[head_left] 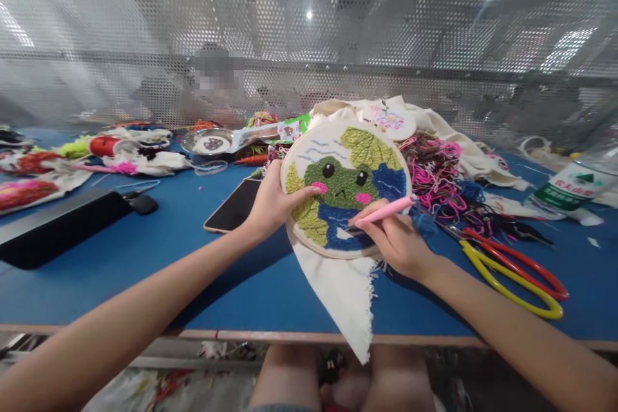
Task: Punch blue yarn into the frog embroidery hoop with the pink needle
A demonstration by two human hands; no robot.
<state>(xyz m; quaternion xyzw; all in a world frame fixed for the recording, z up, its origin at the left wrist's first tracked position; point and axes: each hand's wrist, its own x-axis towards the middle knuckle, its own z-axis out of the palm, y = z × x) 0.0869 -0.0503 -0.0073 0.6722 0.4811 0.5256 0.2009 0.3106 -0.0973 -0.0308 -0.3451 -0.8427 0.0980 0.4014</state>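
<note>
My left hand [276, 201] grips the left rim of a round embroidery hoop [309, 251], thumb on its front. The hoop is tilted up above the table. Stretched in it is white cloth with a green frog [333, 183], pink cheeks, yellow-green leaf shapes and blue stitched areas. My right hand [398, 241] is closed round a pink punch needle [386, 211]. Its tip is at the cloth near a small white patch [342, 232] within the lower blue area. A loose, frayed corner of cloth [338, 290] hangs below the hoop over the table edge.
On the blue table [232, 296], scissors [512, 270] with red and yellow handles lie right of my right hand. Tangled yarn [437, 174] and a water bottle [577, 183] are beyond. Leftward are a phone [234, 206], a black box-like object [62, 222] and a metal bowl [190, 141].
</note>
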